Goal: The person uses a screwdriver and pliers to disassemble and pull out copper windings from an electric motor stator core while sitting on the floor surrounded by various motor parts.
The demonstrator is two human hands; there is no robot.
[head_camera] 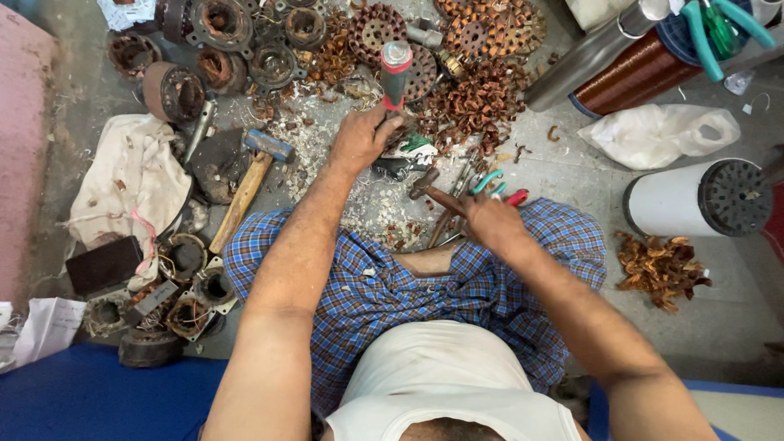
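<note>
My left hand [363, 137] grips a tool with a red and grey handle [396, 72], held upright over a dark metal part [398, 166] on the floor. My right hand [488, 222] is closed on the wooden handle of a small hammer [428, 189], whose head sits just right of that part. Both arms reach forward over my lap, which is covered by a blue checked cloth [384, 294]. The tool's tip is hidden behind my left hand.
A larger blue-headed hammer [249, 184] lies to the left, beside a white rag [135, 180]. Rusty motor stators [208, 49] and copper wire scraps [474, 102] fill the far floor. A copper wire spool [633, 73], plastic bag [665, 135] and white cylinder [694, 196] stand right.
</note>
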